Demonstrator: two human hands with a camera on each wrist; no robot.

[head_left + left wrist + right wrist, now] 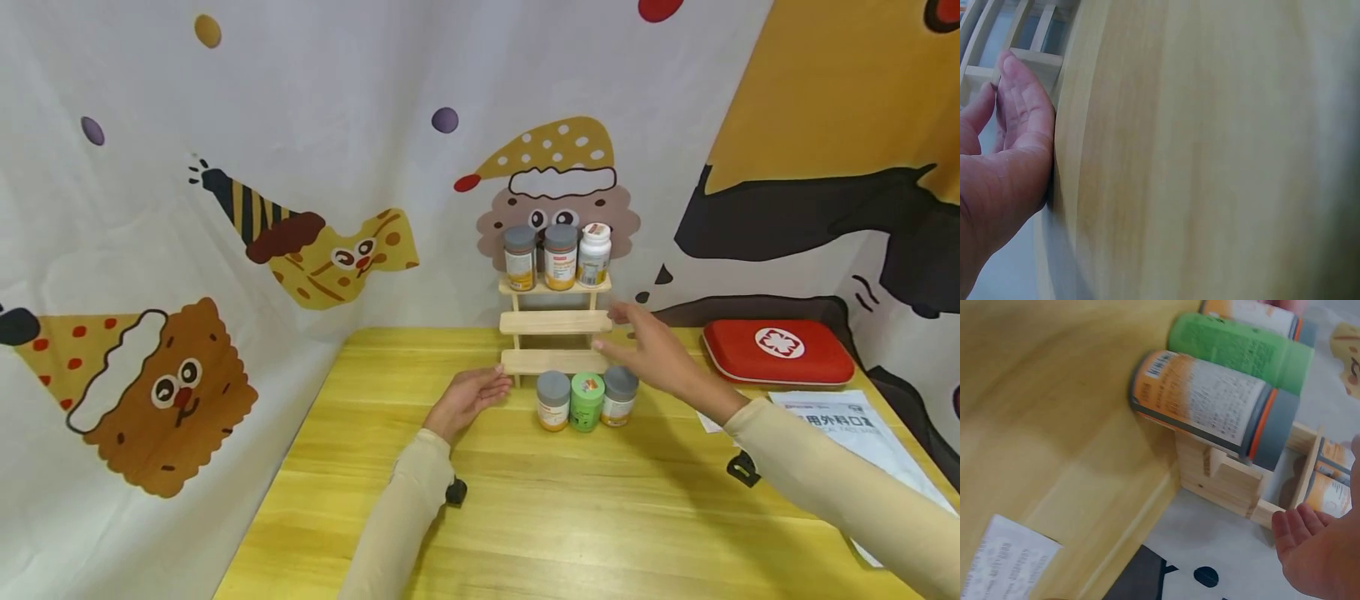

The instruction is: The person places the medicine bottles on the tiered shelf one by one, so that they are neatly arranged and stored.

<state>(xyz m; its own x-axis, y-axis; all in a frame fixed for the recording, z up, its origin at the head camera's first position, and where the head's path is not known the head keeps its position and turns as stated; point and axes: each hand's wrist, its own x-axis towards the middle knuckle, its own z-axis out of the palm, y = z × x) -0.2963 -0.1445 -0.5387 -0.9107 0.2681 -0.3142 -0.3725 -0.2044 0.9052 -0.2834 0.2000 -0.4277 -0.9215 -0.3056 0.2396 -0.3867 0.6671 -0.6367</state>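
Observation:
A small wooden tiered rack (556, 322) stands on the table. Its top step carries two grey-lidded bottles (560, 258) and a white bottle (593, 257). On the table before the rack, a green bottle (587, 403) stands between a grey-lidded bottle (553, 402) and another grey-lidded bottle (1200, 403). My left hand (468, 400) has its fingertips at the left end of the lowest step, fingers extended, its edge low along the tabletop. At the rack's right side, my right hand (651, 350) is spread, fingertips by the ends of the lower steps, holding nothing.
A red zip case (778, 352) with a white emblem lies at the back right. In front of it is a white printed packet (855, 425), beside a small paper (1010, 559). A printed curtain (337, 108) hangs directly behind the table.

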